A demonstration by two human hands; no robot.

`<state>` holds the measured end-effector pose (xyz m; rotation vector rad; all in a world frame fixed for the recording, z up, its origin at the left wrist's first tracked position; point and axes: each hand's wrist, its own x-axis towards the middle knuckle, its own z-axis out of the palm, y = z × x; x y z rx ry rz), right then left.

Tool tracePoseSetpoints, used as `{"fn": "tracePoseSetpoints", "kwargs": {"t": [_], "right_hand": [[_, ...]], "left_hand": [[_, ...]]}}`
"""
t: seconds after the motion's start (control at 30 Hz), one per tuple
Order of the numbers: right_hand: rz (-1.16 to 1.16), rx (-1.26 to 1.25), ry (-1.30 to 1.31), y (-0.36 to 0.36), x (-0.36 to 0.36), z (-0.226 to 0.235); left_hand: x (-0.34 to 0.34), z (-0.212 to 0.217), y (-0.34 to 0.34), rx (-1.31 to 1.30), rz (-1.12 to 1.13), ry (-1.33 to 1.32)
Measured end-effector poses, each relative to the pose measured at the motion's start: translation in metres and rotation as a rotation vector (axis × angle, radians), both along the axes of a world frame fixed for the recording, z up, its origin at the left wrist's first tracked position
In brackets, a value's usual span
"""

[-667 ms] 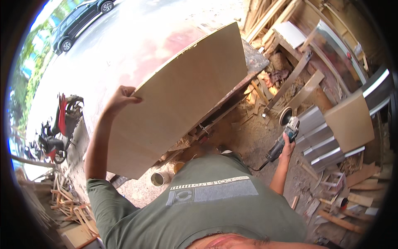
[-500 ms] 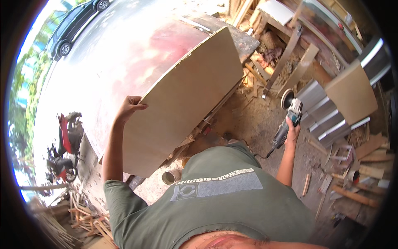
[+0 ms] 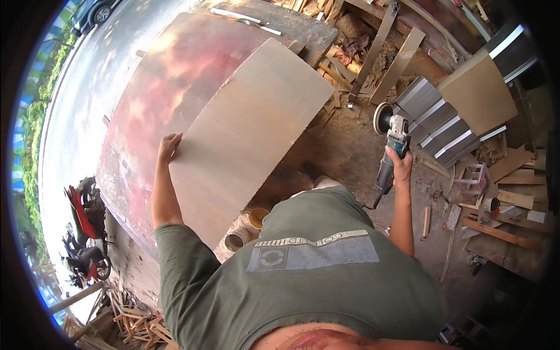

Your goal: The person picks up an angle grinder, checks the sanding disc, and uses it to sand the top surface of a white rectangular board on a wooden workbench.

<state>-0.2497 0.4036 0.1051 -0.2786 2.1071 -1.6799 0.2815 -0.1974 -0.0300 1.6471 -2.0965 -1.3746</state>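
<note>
One lettered shirt patch, right fingers around grinder, left fingers at edge of panel, grip unclear

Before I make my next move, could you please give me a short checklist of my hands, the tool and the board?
1. Left hand at the edge of the board: ok, touching it.
2. Right hand around the power tool: ok, wrapped round its body.
3. Tool's round disc away from the board: ok, they are apart.
4. Disc stopped: cannot tell from these pictures.
5. Board fully flat on the red tabletop: cannot tell; its underside is hidden.
6. Floor at right free of loose wood: not ok, a wooden strip lies there.
</note>
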Motion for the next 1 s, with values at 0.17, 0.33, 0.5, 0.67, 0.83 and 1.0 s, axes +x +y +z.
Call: {"fn": "tracePoseSetpoints", "kwargs": {"t": [0.17,0.33,0.5,0.67,0.83,1.0], "right_hand": [[0.031,-0.015,0.036,0.003,0.002,-0.009],[0.086,0.018,-0.067,-0.008,0.000,-0.007],[0.165,0.090,0.113,-0.022,0.000,0.014],[0.242,0.199,0.251,-0.034,-0.003,0.036],[0.357,0.188,0.254,-0.064,0.007,0.033],[0.581,0.333,0.388,-0.123,-0.007,0.013]], "left_hand": [[-0.065,0.032,0.105,-0.654,-0.060,-0.184],[-0.042,0.001,0.115,-0.453,0.071,-0.426],[-0.039,0.001,0.088,-0.355,0.169,-0.377],[-0.004,-0.017,0.045,-0.522,0.274,-0.389],[-0.008,-0.023,0.064,-0.767,0.169,-0.530],[-0.007,-0.030,0.109,-0.637,0.141,-0.493]]}}
